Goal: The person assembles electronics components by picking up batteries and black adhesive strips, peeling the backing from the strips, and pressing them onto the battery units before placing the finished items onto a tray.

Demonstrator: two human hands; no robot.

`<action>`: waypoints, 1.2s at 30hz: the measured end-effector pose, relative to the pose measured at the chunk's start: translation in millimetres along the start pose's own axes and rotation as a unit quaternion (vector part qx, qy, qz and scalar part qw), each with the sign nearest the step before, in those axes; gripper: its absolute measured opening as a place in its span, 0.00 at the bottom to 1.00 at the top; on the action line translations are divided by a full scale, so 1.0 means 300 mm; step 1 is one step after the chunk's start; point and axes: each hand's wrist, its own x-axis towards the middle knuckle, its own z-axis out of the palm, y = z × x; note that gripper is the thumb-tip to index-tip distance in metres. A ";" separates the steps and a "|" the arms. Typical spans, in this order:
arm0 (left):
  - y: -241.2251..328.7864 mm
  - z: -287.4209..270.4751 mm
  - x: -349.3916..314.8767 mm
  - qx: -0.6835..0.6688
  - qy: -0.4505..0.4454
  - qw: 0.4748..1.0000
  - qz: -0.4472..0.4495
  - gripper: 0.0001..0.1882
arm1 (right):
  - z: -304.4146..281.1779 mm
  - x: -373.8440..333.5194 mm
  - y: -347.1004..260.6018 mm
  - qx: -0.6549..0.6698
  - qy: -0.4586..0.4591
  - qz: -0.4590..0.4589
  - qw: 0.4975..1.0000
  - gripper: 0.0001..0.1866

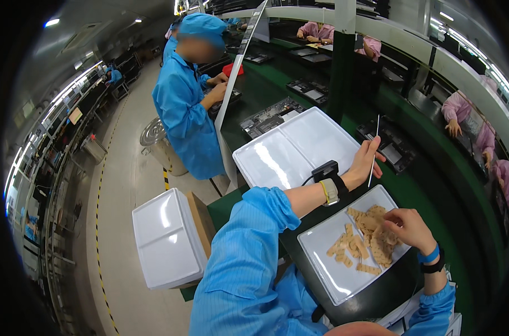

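Observation:
My left hand reaches forward over the edge of a large white tray, its fingers closed around a thin white stick that stands nearly upright. My right hand is over a smaller white tray right in front of me. Its fingers are bent down against a heap of tan flat pieces with small holes. Whether a piece is between those fingertips is hidden. More loose tan strips lie spread to the left of the heap.
Open electronic units lie on the green bench beyond my hands, with a circuit board behind the large tray. Another white tray rests by a cardboard box at left. A co-worker in blue stands past a white partition.

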 end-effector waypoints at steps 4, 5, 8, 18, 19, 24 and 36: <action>-0.020 -0.010 -0.015 0.000 0.007 1.000 -0.004 0.38 | -0.015 -0.008 -0.070 -0.013 -0.022 0.008 1.000 0.13; -0.023 -0.008 -0.009 0.001 0.007 1.000 -0.004 0.38 | -0.011 -0.014 -0.072 0.004 -0.029 -0.010 1.000 0.13; -0.017 -0.012 -0.007 0.011 0.009 1.000 -0.003 0.39 | -0.009 -0.037 -0.096 0.018 -0.051 -0.029 0.998 0.13; -0.002 -0.005 -0.012 0.019 0.006 1.000 -0.007 0.42 | -0.025 -0.083 -0.157 0.012 -0.056 -0.025 0.998 0.14; -0.003 -0.005 -0.013 0.022 0.006 1.000 -0.003 0.42 | -0.023 -0.085 -0.155 0.013 -0.056 -0.025 0.998 0.14; -0.006 -0.010 -0.005 0.029 0.006 1.000 -0.002 0.42 | -0.018 -0.085 -0.157 0.012 -0.075 -0.026 0.997 0.14; 0.001 -0.030 -0.033 0.032 0.006 0.999 0.001 0.42 | 0.016 -0.101 -0.148 0.021 -0.119 -0.048 0.992 0.17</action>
